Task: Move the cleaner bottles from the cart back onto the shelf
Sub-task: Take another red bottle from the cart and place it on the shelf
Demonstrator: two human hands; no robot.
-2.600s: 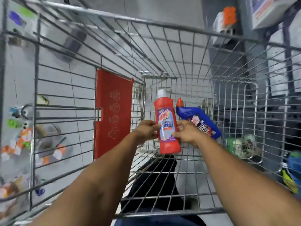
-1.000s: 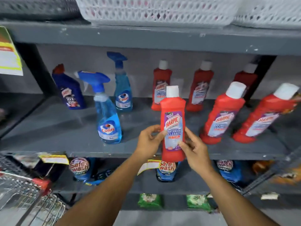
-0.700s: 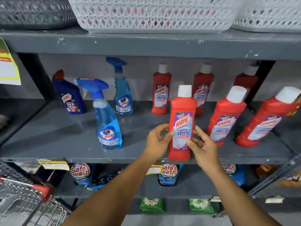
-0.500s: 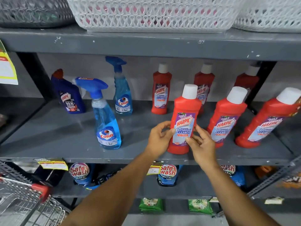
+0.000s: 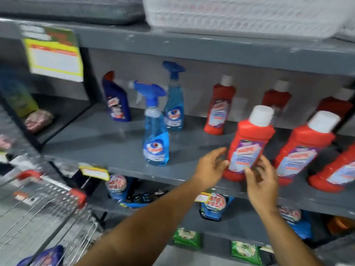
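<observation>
Shelf (image 5: pixel 107 148): grey, carries the bottles, directly beyond both sets of fingers.
Cart (image 5: pixel 48 206): wire, lower left of the left hand.
Red bottle (image 5: pixel 247 144): upright at the shelf's front edge, between the two hands.
Left hand (image 5: pixel 211 167): fingers spread, just beside the bottle.
Right hand (image 5: pixel 262 179): fingers spread, contact with the label unclear through blur.

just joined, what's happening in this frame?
A person is restocking cleaner. The red bottle stands at the front of the grey shelf, beside other red ones. The left hand is open next to it; the right hand is at its label, fingers loose. Blur hides whether they touch. The cart at lower left holds a blue bottle.
</observation>
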